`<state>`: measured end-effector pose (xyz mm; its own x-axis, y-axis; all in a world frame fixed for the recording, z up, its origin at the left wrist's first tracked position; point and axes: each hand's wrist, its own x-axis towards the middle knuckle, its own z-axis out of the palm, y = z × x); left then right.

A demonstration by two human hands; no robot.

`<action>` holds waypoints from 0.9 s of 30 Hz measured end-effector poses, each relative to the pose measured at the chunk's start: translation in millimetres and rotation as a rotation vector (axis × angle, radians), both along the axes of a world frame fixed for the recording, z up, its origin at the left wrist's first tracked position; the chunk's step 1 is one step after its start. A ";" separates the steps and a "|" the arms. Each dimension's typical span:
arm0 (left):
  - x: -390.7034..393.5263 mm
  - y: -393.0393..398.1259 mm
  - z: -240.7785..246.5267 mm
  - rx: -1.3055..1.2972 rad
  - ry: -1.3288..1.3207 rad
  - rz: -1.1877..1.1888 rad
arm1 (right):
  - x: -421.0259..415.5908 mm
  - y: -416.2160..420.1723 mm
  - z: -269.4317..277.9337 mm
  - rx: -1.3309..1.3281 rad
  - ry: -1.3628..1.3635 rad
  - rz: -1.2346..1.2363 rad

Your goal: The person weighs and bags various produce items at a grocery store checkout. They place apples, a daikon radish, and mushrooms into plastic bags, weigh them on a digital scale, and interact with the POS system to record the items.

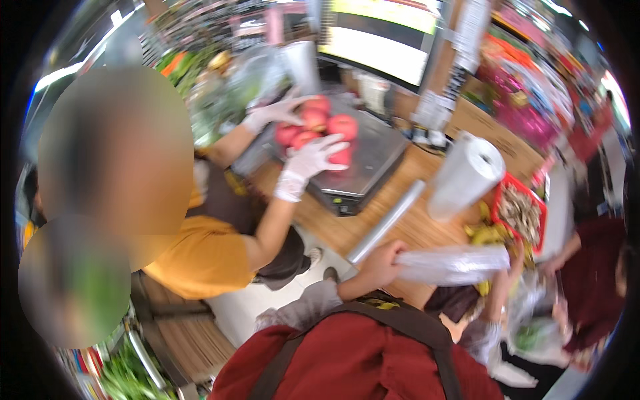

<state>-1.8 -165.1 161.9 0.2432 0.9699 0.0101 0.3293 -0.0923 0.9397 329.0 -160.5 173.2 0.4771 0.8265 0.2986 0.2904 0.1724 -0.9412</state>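
My left hand grips one end of a roll of clear plastic bags or film, held level above the wooden counter. At the roll's other end is my right hand, closed around it as far as the blur shows. A silver tube lies on the counter just beyond my left hand. Farther off, a person in a yellow top has both gloved hands around several red round fruits, on the metal plate of a weighing scale.
A thick roll of plastic bags stands upright on the counter. Beside it are bananas and a red basket of brownish pieces. A monitor stands behind the scale. Another person in dark red is at the right.
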 end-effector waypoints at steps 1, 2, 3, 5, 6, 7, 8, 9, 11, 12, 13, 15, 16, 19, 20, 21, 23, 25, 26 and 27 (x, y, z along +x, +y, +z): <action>0.8 0.2 0.1 -0.006 -0.001 0.007 | -1.3 -1.9 3.7 -0.041 -0.015 -0.006; 2.9 -2.1 -0.4 -0.012 -0.002 0.006 | -2.0 -1.0 2.6 -0.011 -0.033 -0.009; 2.0 -3.1 -0.6 -0.012 -0.002 0.028 | -4.7 5.1 2.5 0.019 -0.050 -0.014; 0.1 -4.7 -2.8 -0.012 -0.010 0.023 | -13.3 12.2 6.8 0.094 -0.078 0.013; -0.7 -5.4 -6.1 0.008 -0.014 0.052 | -16.8 16.6 8.7 0.083 -0.071 0.061; -1.4 -6.9 -10.1 0.023 -0.017 0.079 | -19.4 20.4 10.6 0.067 -0.065 0.108; -4.0 -7.8 -12.8 0.039 -0.022 0.104 | -22.4 24.6 13.1 0.050 -0.061 0.152; -7.9 -8.4 -11.5 0.032 -0.012 0.122 | -27.5 26.5 18.8 0.030 -0.059 0.186; -17.6 -12.0 -7.8 0.018 0.002 0.155 | -42.0 33.6 27.2 -0.018 -0.108 0.325; -22.1 -13.7 -11.8 0.025 0.015 0.175 | -44.8 36.2 27.6 -0.049 -0.160 0.381; -28.0 -14.7 -19.8 0.031 0.027 0.194 | -47.2 38.0 27.7 -0.080 -0.214 0.435; -36.7 -19.3 -28.6 -0.011 0.022 0.258 | -54.9 39.4 26.3 -0.114 -0.134 0.534; -40.5 -22.0 -30.0 -0.059 0.005 0.303 | -61.9 40.1 26.6 -0.133 -0.081 0.572; -48.1 -23.8 -39.3 -0.090 0.005 0.401 | -74.7 37.2 22.4 -0.167 -0.019 0.640; -48.1 -24.0 -41.9 -0.091 0.011 0.437 | -89.7 33.6 27.8 -0.192 -0.019 0.662; -48.3 -22.8 -42.2 -0.088 0.019 0.467 | -100.3 30.7 33.6 -0.212 -0.018 0.679; -48.5 -22.7 -44.8 -0.083 0.039 0.456 | -101.0 28.9 30.9 -0.248 -0.076 0.717; -49.2 -18.5 -54.1 -0.060 0.070 0.435 | -99.5 31.6 29.3 -0.210 -0.148 0.724; -50.8 -20.5 -58.1 -0.067 0.066 0.431 | -98.2 32.9 26.9 -0.127 -0.194 0.649; -54.3 -21.0 -59.4 -0.067 0.061 0.419 | -92.3 34.6 22.6 -0.149 -0.140 0.634</action>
